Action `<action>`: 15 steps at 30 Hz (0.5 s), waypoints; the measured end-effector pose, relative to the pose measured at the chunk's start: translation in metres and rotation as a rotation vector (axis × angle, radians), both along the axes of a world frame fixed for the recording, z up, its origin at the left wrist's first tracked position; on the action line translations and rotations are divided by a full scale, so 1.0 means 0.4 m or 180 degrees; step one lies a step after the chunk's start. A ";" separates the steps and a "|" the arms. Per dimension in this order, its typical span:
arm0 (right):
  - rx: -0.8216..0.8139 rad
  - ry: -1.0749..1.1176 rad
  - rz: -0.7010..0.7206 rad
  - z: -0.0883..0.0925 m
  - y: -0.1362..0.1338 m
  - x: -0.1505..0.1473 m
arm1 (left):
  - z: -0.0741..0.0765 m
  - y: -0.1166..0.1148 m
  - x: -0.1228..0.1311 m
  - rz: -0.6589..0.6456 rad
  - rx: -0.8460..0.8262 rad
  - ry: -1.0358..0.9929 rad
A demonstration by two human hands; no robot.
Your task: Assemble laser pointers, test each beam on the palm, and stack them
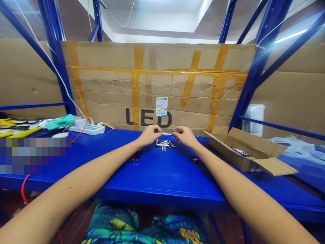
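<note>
A slim silver pen-like tube point(167, 134) is held level between my two hands, above the far part of the blue table. My left hand point(151, 135) pinches its left end. At the other end, my right hand point(185, 136) has closed fingers by a small metal ring point(173, 134). Just below lies a row of red, green and silver pen-like tubes point(162, 143). Several small round silver pieces point(164, 148) sit in front of that row. Two dark red tubes point(137, 155) lie near my left forearm, and a small dark red item point(195, 159) lies beside my right forearm.
On the right stands an open cardboard box point(236, 152) with tubes inside. A white power strip point(87, 128) with cables is at the left, near yellow-handled tools point(24, 132). A large cardboard sheet point(111, 88) and blue rack posts point(250, 78) bound the blue table point(162, 176).
</note>
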State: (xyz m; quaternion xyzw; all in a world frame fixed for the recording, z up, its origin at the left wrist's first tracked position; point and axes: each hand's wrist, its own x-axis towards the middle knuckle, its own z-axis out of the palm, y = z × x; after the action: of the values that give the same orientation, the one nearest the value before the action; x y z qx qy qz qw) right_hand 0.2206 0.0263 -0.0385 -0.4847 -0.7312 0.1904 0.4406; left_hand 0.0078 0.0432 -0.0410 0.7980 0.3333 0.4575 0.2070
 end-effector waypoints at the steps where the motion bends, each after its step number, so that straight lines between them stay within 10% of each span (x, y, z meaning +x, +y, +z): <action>1: 0.0054 -0.0014 0.0004 0.001 0.000 0.001 | 0.000 -0.001 0.000 0.0017 0.0004 0.0033; 15: 0.0774 -0.0581 -0.0279 0.000 0.019 0.013 | 0.006 0.016 -0.012 0.0431 0.0208 0.0324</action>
State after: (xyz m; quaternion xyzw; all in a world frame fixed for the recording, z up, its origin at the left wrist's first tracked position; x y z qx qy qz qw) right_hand 0.2256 0.0338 -0.0384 -0.4745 -0.7641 0.0362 0.4356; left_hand 0.0031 0.0496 -0.0386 0.8021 0.3815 0.4400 0.1323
